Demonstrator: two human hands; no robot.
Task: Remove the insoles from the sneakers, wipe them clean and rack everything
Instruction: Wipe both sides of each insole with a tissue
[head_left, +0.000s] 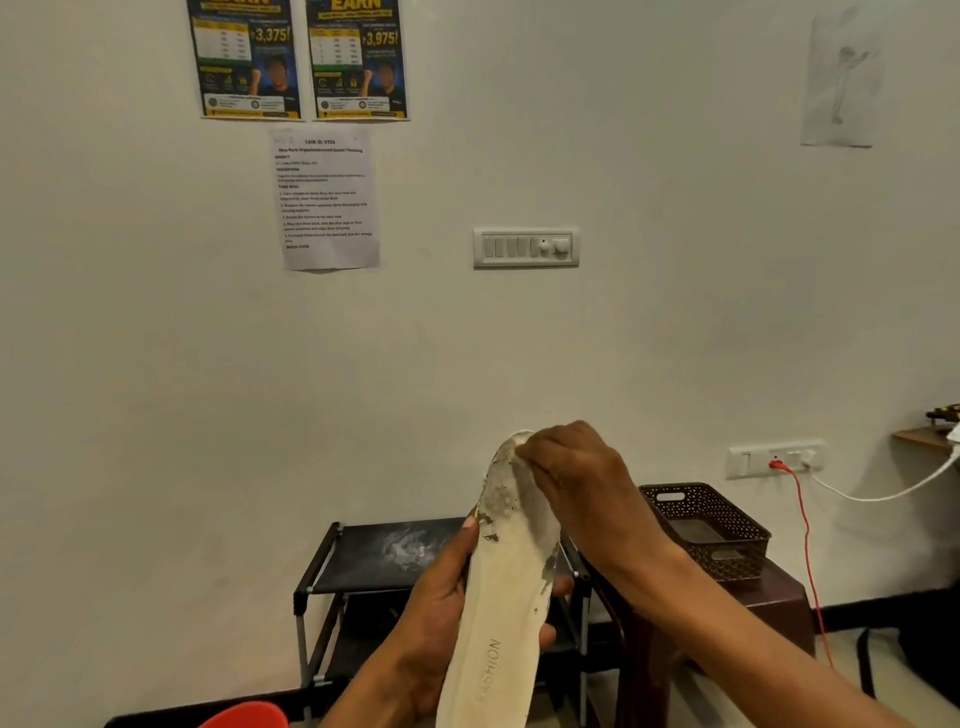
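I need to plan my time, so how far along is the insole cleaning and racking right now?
Done: one insole is out of its sneaker. In hand: the left hand grips its middle and the right hand pinches its toe end, where grey patches show. Left: no insole or sneaker shows on the top shelf of the shoe rack, so racking is not yet done. No sneakers are in view.

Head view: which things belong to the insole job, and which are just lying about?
Job: insole, gripped by left hand, right hand at its toe end; shoe rack behind.
Lying about: brown basket, wall posters, switch panel, red cable.
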